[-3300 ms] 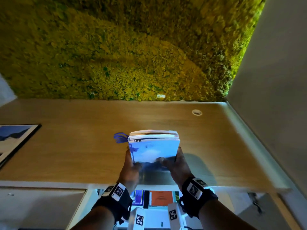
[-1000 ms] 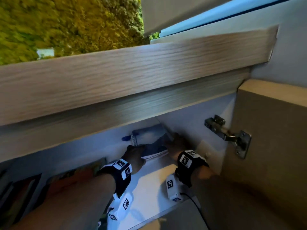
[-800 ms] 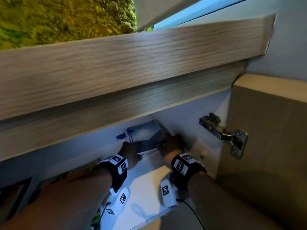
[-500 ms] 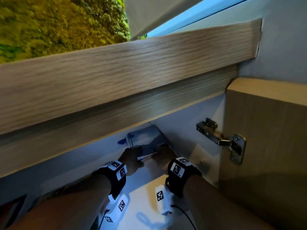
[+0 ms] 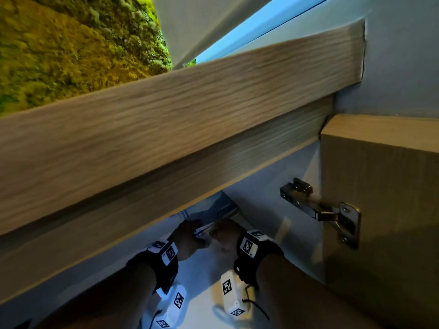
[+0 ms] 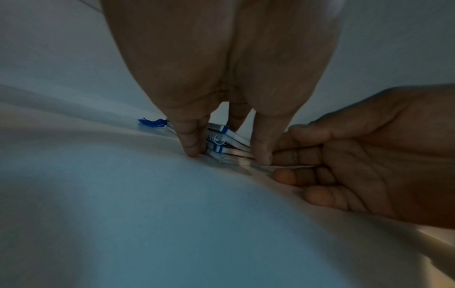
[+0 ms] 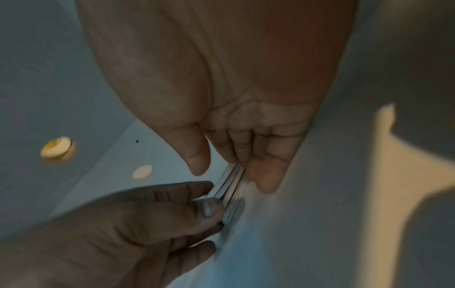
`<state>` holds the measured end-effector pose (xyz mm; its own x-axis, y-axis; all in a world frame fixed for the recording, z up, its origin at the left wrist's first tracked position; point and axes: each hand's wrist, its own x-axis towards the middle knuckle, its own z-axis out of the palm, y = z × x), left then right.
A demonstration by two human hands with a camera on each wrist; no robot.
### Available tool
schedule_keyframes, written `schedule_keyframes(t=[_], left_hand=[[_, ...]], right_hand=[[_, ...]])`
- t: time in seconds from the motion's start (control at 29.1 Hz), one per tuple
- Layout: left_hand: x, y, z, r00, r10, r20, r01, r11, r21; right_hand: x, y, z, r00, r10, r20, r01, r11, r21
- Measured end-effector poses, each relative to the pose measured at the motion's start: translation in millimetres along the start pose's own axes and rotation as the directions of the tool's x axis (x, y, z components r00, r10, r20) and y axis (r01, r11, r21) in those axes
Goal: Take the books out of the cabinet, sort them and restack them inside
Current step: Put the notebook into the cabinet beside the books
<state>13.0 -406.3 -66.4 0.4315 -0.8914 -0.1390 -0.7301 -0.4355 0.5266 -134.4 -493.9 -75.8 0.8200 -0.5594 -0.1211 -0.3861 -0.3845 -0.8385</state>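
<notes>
A small stack of thin blue-and-white books stands on the white cabinet floor near the back right corner, half hidden under the counter edge. My left hand pinches the stack's near left end; in the left wrist view the books sit between its finger and thumb, with a blue ribbon trailing left. My right hand holds the right end. In the right wrist view its thumb and fingers close around the page edges.
The wooden counter edge hangs low over the opening. An open cabinet door with a metal hinge stands at the right. White cabinet floor lies under my wrists. A moss wall is above.
The stack was held over the counter top, then carried down into the cabinet. Over the last second both hands have pushed it deeper, toward the back right corner.
</notes>
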Motion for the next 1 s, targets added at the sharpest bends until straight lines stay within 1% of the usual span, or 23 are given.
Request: schedule_keyframes(t=[0.03,0.07,0.14,0.21,0.24,0.27,0.31,0.38,0.41,0.48,0.51,0.58,0.65,0.72,0.76,0.79,0.82,0.86,0.93,1.0], left_hand=[[2,-1,0,1.000,0.001,0.003,-0.001,1.000,0.031],[6,-3,1,1.000,-0.006,0.016,0.005,0.998,0.070],[9,-6,1,0.999,-0.046,0.003,0.046,0.993,0.108],[16,-16,4,0.999,-0.047,-0.024,0.049,0.996,0.073],[24,-27,7,0.999,-0.048,-0.018,0.048,0.999,0.024],[25,-29,7,0.999,-0.034,-0.021,0.034,0.999,0.012],[22,-27,5,0.999,-0.027,-0.020,0.027,0.999,0.016],[19,-22,7,1.000,-0.029,-0.001,0.029,0.998,0.060],[23,-25,9,1.000,-0.028,0.008,0.027,0.997,0.072],[24,-26,11,1.000,-0.008,0.004,0.008,0.996,0.094],[24,-27,12,1.000,0.003,-0.017,-0.001,0.995,0.102],[21,-29,11,0.999,0.022,-0.038,-0.019,0.996,0.084],[17,-35,14,0.997,0.024,-0.077,-0.018,0.997,0.074],[4,-30,15,0.994,0.057,-0.096,-0.048,0.995,0.091],[5,-32,17,0.993,0.071,-0.095,-0.061,0.992,0.112],[6,-32,19,0.996,0.060,-0.068,-0.050,0.989,0.139],[5,-30,22,0.998,0.044,-0.047,-0.035,0.985,0.167],[6,-29,24,0.998,0.053,-0.044,-0.042,0.977,0.208],[7,-23,25,0.998,0.050,-0.033,-0.040,0.965,0.259],[13,-24,28,0.999,0.045,-0.029,-0.034,0.948,0.317]], right_hand=[[1,2,1,0.998,0.069,-0.008,-0.068,0.994,0.083],[5,5,3,0.999,0.052,-0.003,-0.052,0.997,0.051],[8,0,3,0.997,0.069,0.029,-0.070,0.996,0.052],[6,-6,-1,0.996,0.067,0.057,-0.071,0.994,0.082],[7,-7,-2,0.996,0.055,0.076,-0.061,0.995,0.082],[8,-9,-1,0.996,0.054,0.072,-0.058,0.997,0.054],[10,-8,0,0.993,0.071,0.096,-0.073,0.997,0.022],[17,-4,6,0.995,0.078,0.067,-0.082,0.995,0.054],[22,-3,10,0.993,0.107,0.049,-0.110,0.992,0.063],[31,3,18,0.987,0.156,0.033,-0.154,0.986,-0.059],[34,3,17,0.985,0.172,-0.009,-0.172,0.980,-0.103],[35,2,18,0.988,0.156,-0.012,-0.156,0.981,-0.116],[35,3,20,0.994,0.108,-0.013,-0.109,0.979,-0.173],[28,0,20,0.993,0.117,0.008,-0.113,0.977,-0.180],[22,-3,19,0.994,0.110,0.000,-0.108,0.975,-0.193],[16,-3,17,0.996,0.090,-0.005,-0.089,0.973,-0.211],[10,-3,15,0.997,0.071,0.005,-0.068,0.975,-0.211],[5,-3,11,0.998,0.050,0.042,-0.039,0.975,-0.218],[0,-3,9,0.998,0.005,0.057,0.010,0.967,-0.255],[2,-2,11,0.994,0.061,0.090,-0.027,0.941,-0.336]])
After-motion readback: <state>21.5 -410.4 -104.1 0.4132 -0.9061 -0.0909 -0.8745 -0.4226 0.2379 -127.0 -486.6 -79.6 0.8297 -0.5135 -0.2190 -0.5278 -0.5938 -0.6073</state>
